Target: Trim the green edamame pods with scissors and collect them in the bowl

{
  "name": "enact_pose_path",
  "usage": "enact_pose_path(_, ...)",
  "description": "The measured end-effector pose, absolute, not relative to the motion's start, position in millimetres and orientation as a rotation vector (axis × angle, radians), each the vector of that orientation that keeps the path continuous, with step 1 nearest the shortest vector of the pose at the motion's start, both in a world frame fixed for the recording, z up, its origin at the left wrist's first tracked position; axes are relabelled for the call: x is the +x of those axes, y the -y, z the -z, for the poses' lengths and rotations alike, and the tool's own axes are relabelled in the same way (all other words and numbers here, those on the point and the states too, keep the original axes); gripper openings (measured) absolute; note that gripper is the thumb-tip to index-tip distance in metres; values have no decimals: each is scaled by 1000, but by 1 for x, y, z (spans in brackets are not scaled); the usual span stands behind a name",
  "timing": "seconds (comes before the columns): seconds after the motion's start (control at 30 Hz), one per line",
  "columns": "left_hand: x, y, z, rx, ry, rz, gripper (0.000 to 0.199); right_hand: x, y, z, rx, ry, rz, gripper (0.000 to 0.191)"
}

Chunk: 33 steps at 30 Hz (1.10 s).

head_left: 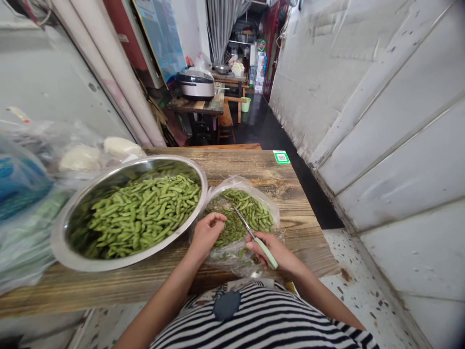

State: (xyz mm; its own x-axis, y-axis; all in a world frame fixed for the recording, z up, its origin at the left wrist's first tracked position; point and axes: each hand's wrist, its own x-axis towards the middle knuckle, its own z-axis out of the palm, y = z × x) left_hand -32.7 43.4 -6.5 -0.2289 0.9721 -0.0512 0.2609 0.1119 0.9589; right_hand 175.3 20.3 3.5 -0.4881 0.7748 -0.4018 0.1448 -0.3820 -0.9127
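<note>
A large steel bowl point(58, 237) full of green bean pods point(148, 208) stands on the wooden table at the left. Beside it lies a clear plastic bag point(236, 182), spread open, with more pods and small trimmings in it. My left hand point(209, 232) is over the bag's left side, fingers curled with the fingertips pressed together; whatever they hold, if anything, is too small to name. Over the right side of the bag, my right hand point(269, 249) is wrapped round the light green handle of scissors point(265, 252), whose blades point up and left over the pods.
Plastic bags point(29, 228) crowd the table's left end. A green QR code card point(281, 157) lies at the far right corner of the wooden table point(301, 203). Farther back, a rice cooker point(196, 85) sits on another table. A white wall runs along the right.
</note>
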Motion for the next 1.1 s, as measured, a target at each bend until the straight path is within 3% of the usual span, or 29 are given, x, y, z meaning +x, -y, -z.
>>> enact_pose_path(0.27,-38,-58,16,2018,-1747,-574,27,181,-20,-5,-1274,1406,-1894,39)
enact_pose_path(0.5,-28,-75,14,2158,-1730,-229,17,182,-18,-6,-1283,1366,-1931,40)
enact_pose_path(0.6,-28,-76,14,2093,-1719,-316,12,184,-18,-7,-1301,1366,-1928,42)
enact_pose_path(0.8,-31,-64,20,1609,-1525,-836,16,190,-16,-12,-1323,1461,-1959,46)
enact_pose_path(0.97,-30,-55,14,1130,-1298,-915,32,191,-17,-13,-1305,1570,-1909,47)
enact_pose_path(1.1,-32,-54,12,1179,-1411,-990,33,191,-20,-12,-1316,1676,-1848,47)
